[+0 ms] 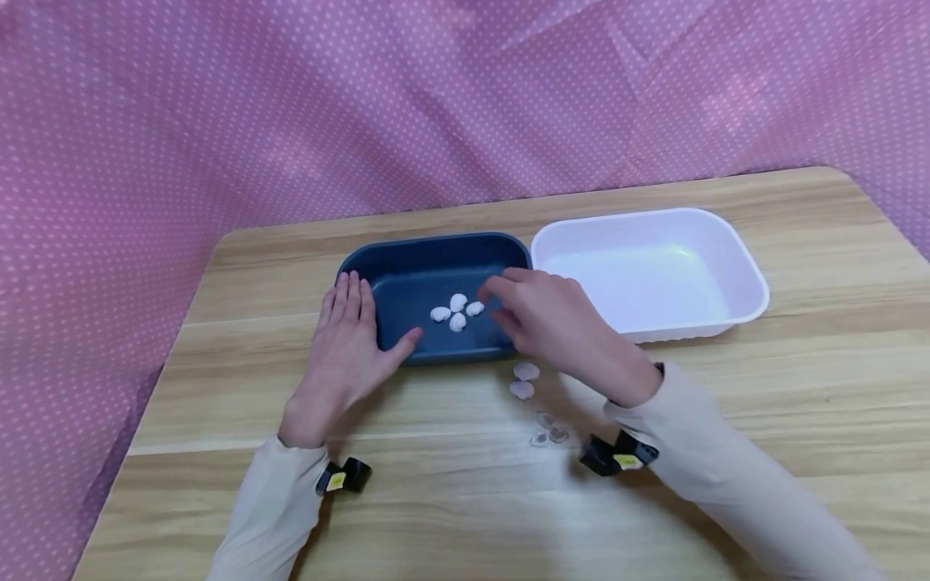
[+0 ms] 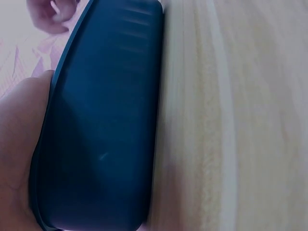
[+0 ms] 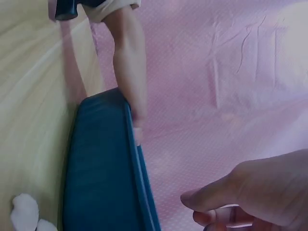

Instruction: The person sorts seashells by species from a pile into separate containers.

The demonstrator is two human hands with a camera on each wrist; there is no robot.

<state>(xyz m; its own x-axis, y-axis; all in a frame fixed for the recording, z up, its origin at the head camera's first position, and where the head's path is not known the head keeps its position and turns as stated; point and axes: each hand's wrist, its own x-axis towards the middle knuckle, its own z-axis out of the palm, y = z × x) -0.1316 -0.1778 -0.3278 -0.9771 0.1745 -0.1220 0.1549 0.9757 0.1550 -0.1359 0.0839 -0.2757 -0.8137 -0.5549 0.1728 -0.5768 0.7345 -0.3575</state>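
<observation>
Left hand: The person's left hand (image 1: 347, 343) rests over the left end of the dark blue tray (image 1: 407, 353), four straight fingers close together on the rim, thumb spread out along the near edge.
Right hand: The right hand (image 1: 548, 315) hovers over the tray's right end with bent fingers, the tips just beside the nearest white shell; whether they pinch anything, I cannot tell.
White shells in the tray: Four white shells (image 1: 458, 303) lie on the tray floor, right of its middle, grouped like petals around a small gap.
Pale shells on the table: Two pale, fan-shaped shells (image 1: 526, 371) lie one behind the other, near the tray's front right corner.
Small shells: Three small, darker-centred shells (image 1: 558, 435) sit in a loose cluster nearer the person.
White tray: A white tray (image 1: 676, 331) stands just beside the blue one, on its right.
Surroundings: Wood-grain table (image 1: 450, 516); pink, white-dotted cloth (image 1: 363, 105) behind; pale sleeves (image 1: 726, 460), black wrist devices (image 1: 613, 454).
</observation>
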